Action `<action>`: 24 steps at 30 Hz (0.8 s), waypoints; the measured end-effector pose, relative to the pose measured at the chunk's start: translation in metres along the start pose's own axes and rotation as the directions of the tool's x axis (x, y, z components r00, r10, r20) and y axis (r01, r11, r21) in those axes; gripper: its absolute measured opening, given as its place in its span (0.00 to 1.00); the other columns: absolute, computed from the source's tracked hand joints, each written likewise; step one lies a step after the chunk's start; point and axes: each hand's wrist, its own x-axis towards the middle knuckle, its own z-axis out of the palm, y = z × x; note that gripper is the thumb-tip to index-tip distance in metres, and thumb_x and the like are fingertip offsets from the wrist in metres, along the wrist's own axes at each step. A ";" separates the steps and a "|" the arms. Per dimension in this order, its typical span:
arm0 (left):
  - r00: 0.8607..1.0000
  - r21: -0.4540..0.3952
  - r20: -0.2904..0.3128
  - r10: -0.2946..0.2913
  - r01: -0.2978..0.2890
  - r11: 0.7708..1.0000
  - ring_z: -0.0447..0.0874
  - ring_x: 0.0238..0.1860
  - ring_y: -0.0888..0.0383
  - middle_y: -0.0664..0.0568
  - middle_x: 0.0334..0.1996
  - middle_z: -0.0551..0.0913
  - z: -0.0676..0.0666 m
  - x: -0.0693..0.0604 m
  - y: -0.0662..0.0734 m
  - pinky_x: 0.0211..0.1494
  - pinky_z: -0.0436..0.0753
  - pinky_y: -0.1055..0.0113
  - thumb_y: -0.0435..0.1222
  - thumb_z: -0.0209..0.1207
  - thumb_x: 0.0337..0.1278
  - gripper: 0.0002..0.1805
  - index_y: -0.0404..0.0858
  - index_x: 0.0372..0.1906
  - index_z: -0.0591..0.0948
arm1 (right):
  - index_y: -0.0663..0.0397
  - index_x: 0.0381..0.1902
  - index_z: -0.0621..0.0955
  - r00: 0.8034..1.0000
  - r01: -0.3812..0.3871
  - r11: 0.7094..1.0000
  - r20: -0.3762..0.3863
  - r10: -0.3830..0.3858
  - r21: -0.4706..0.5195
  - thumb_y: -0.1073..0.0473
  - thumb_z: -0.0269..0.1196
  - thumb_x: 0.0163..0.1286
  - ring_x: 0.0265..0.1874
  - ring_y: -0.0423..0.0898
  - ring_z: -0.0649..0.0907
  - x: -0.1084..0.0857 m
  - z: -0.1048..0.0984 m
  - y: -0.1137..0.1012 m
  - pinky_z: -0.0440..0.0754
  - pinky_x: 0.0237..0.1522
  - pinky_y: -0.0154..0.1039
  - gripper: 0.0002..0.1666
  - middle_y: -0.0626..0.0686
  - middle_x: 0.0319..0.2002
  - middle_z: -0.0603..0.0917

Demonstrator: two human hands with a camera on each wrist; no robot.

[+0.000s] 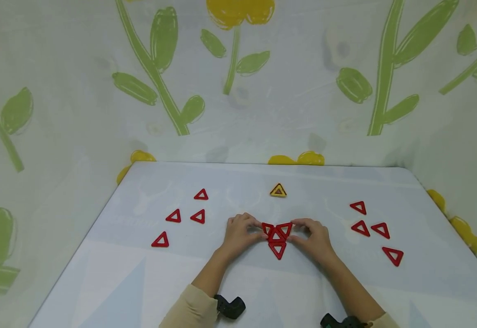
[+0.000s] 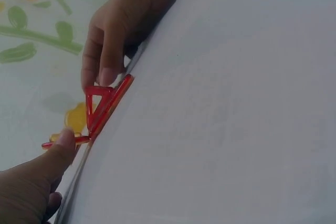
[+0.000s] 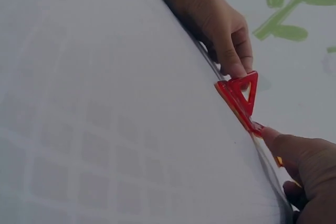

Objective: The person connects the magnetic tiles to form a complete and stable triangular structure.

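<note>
Four red triangular frames meet in the head view: a centre one (image 1: 277,240), a lower one (image 1: 277,243) flat on the table, and one on each side. My left hand (image 1: 238,234) pinches the left triangle (image 1: 268,224), which looks tilted up. The right triangle (image 1: 284,224) is pinched by my right hand (image 1: 314,239) and is also raised. In the left wrist view, my left thumb (image 2: 64,139) presses a piece's edge, and my right hand (image 2: 123,30) holds the upright triangle (image 2: 100,89). The right wrist view shows my right hand (image 3: 310,166) and left hand (image 3: 210,19) on the pieces.
Several loose red triangles lie on the white table (image 1: 111,282) at the left (image 1: 160,245) and the right (image 1: 392,250). A yellow triangular piece (image 1: 278,195) lies beyond my hands. Behind the table hangs a pale backdrop with a plant pattern (image 1: 287,114).
</note>
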 end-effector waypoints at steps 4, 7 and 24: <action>0.999 -0.010 0.006 0.043 -0.043 0.999 0.74 0.45 0.58 0.59 0.36 0.78 0.001 0.000 0.001 0.53 0.64 0.56 0.46 0.69 0.46 0.11 0.46 0.35 0.86 | 0.54 0.47 0.82 0.997 -0.080 0.991 0.020 0.078 0.103 0.60 0.70 0.56 0.38 0.46 0.75 0.000 -0.002 -0.003 0.75 0.38 0.32 0.20 0.51 0.36 0.83; 0.997 -0.017 0.008 0.079 -0.079 0.997 0.74 0.45 0.58 0.58 0.36 0.79 0.000 0.000 0.002 0.52 0.65 0.57 0.45 0.69 0.47 0.10 0.46 0.35 0.86 | 0.55 0.46 0.83 0.986 -0.166 0.975 0.040 0.162 0.151 0.60 0.69 0.58 0.37 0.46 0.74 0.001 -0.002 -0.005 0.74 0.36 0.28 0.16 0.51 0.36 0.83; 0.990 -0.053 0.036 0.135 -0.133 0.990 0.73 0.45 0.59 0.58 0.36 0.79 0.001 -0.001 0.003 0.53 0.66 0.57 0.42 0.67 0.51 0.07 0.46 0.36 0.86 | 0.58 0.32 0.86 1.000 0.011 0.975 -0.011 -0.009 0.220 0.63 0.73 0.52 0.23 0.39 0.75 -0.001 0.006 -0.004 0.76 0.27 0.29 0.09 0.51 0.28 0.86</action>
